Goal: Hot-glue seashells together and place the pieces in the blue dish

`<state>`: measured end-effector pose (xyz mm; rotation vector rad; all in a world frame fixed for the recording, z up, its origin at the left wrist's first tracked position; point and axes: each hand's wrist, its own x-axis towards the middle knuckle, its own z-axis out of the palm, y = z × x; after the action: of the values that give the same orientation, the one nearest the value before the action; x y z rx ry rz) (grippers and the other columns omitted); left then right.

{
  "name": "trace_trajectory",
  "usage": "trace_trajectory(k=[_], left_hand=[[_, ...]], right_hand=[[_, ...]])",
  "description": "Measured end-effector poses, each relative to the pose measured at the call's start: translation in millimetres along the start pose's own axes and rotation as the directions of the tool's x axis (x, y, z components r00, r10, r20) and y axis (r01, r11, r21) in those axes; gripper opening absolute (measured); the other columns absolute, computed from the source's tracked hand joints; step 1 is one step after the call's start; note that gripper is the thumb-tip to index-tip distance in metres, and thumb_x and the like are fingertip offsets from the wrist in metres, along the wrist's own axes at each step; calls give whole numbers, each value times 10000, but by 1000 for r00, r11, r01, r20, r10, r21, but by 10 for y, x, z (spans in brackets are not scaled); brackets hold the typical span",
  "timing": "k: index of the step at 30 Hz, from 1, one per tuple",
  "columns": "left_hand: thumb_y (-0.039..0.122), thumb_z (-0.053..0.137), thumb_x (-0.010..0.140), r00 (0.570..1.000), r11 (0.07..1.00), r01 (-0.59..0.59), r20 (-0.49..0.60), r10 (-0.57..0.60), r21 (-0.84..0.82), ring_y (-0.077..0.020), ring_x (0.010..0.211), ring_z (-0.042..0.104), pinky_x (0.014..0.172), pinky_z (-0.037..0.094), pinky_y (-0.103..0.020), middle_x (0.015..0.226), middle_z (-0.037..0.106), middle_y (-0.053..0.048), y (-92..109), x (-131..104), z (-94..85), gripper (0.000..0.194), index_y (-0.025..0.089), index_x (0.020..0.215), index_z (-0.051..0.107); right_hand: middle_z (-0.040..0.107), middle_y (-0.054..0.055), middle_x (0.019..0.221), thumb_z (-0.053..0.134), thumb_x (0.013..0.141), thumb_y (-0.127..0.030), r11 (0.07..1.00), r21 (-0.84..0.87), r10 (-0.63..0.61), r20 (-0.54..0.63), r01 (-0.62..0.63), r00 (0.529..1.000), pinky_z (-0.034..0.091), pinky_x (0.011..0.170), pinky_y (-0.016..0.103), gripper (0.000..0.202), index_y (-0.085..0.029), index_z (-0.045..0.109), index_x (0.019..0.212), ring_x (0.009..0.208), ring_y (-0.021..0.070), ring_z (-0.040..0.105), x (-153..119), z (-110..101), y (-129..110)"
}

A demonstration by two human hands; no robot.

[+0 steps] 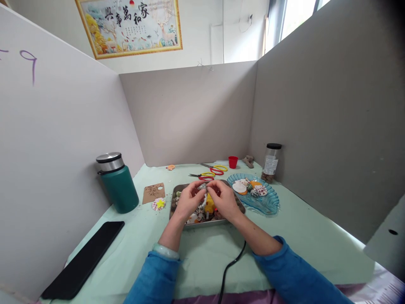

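Note:
My left hand (189,200) and my right hand (224,199) meet above a metal tray (199,225). Between their fingertips is a small grey speckled piece (202,185), a shell or a stone; I cannot tell which. Thumbs and fingers of both hands are pinched around it. The tray holds a jumble of small things, among them a yellow piece (209,204) and several white and dark bits. My hands hide part of the tray's far side.
Left of the tray lie a brown card (152,195) and a dotted disc with a yellow flower (159,204). A green flask (118,190) and a black slab (85,257) stand further left. Behind are scissors (205,175) and a red cup (233,162); right, a blue plate (268,204) and a jar (271,162).

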<state>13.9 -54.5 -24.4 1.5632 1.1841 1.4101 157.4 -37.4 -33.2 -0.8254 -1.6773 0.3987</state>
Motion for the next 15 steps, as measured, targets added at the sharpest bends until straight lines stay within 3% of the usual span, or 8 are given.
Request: trace_trajectory(k=[7, 15], left_hand=[[374, 671, 740, 999, 997, -37, -21, 36, -70, -113, 636, 566, 617, 501, -260, 896, 649, -61, 12, 1, 10, 441, 136, 1102, 594], [410, 644, 779, 1000, 990, -27, -13, 25, -141, -105, 586, 552, 615, 469, -243, 689, 594, 6, -5, -4, -15, 391, 135, 1054, 597]], right_hand=[[639, 13, 733, 515, 836, -256, 999, 43, 23, 10, -23, 1000, 445, 586, 269, 121, -196, 618, 815, 612, 159, 559, -3, -5, -28], [616, 11, 729, 500, 881, -289, 994, 111, 15, 14, -16, 1000, 427, 600, 256, 169, -186, 604, 797, 639, 151, 545, -8, -31, -67]])
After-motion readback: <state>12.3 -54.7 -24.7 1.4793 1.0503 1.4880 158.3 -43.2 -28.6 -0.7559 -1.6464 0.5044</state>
